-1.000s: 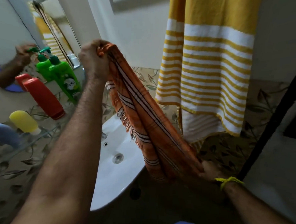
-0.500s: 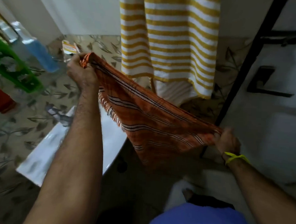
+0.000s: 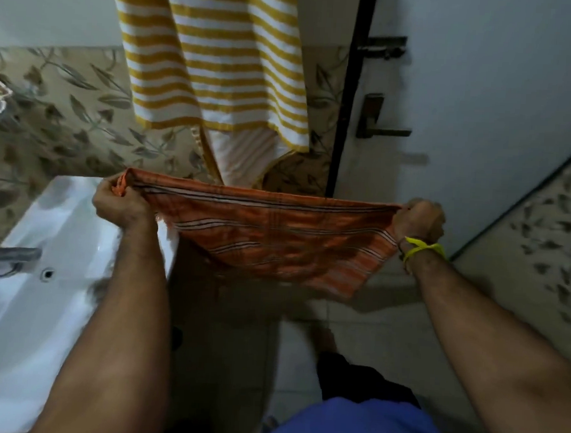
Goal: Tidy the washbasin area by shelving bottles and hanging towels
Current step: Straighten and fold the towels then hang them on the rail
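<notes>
An orange towel with thin white and dark stripes is stretched flat and level between my two hands, its lower half sagging toward the floor. My left hand grips its left end above the white washbasin. My right hand, with a yellow band at the wrist, grips the right end in front of the door. A yellow-and-white striped towel hangs on the wall just behind the orange one. No bottles are in view.
A metal tap sits at the basin's left. A white door with a dark frame and a handle stands at the right. Leaf-patterned tiles cover the wall behind. The tiled floor lies below.
My left hand came down and my right hand rose and moved apart, so the towel went from a slanted bunch to a level stretch. The view swung down and right, losing the shelf bottles.
</notes>
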